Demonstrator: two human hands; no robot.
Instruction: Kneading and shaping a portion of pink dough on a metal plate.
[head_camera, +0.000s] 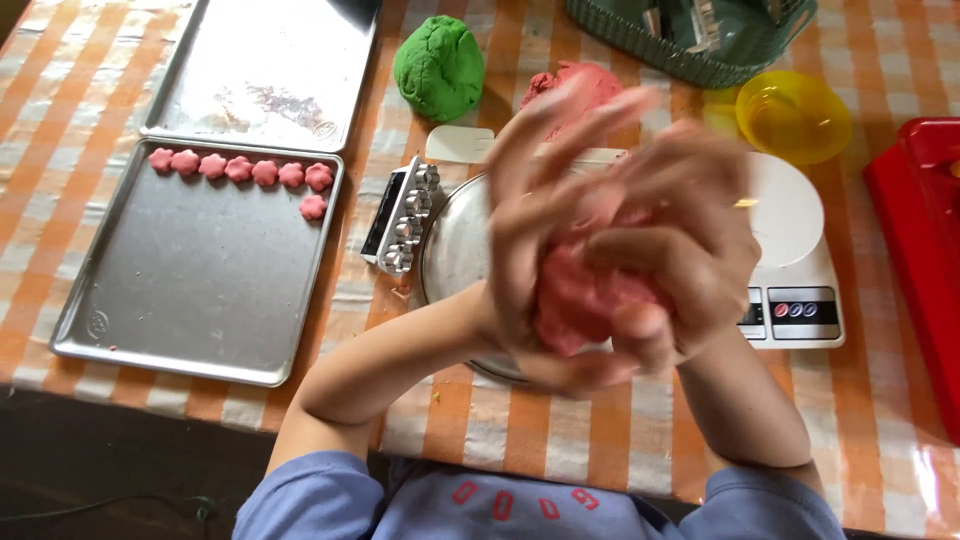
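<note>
Our worktop (620, 440) carries two trays (200, 290), a steel bowl (455, 250) and a scale (790, 290). Above the bowl, our left hand (545, 190) and right hand (690, 240) squeeze pink dough (585, 295), fingers (530, 140) curled around it. Small pink flowers (240, 168) line the nearer tray.

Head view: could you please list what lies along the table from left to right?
Baking tray with pink dough flowers → cutter block → both hands kneading pink dough → kitchen scale → red tray.
</note>
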